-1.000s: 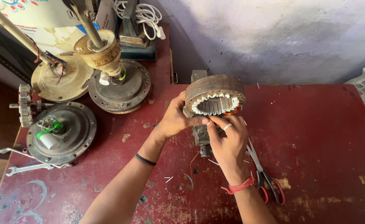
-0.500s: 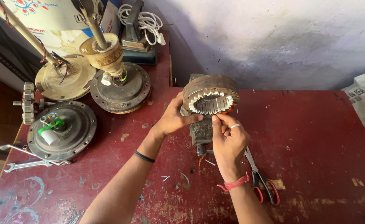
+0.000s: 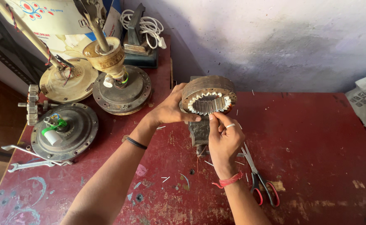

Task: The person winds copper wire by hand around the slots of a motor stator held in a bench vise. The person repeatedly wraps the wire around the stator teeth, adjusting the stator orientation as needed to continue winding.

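Observation:
A rusty ring-shaped motor stator (image 3: pixel 208 96) with pale paper liners in its inner slots is held tilted above a small dark bench vise (image 3: pixel 198 130). My left hand (image 3: pixel 169 110) grips its left rim, thumb across the front. My right hand (image 3: pixel 224 137), with a ring on one finger and a red thread at the wrist, pinches at the lower inner slots with fingertips on the liners.
Red-handled scissors (image 3: pixel 261 181) lie on the worn red table (image 3: pixel 316 166) right of my right arm. Ceiling fan motor housings (image 3: pixel 64 130) (image 3: pixel 122 92) stand at the left, with spanners (image 3: pixel 29 160) near the left edge. An iron with a white cord (image 3: pixel 141 37) sits at the back.
The view has shifted slightly. My right fingers moved along the lower inner slots of the stator; my left hand keeps its hold.

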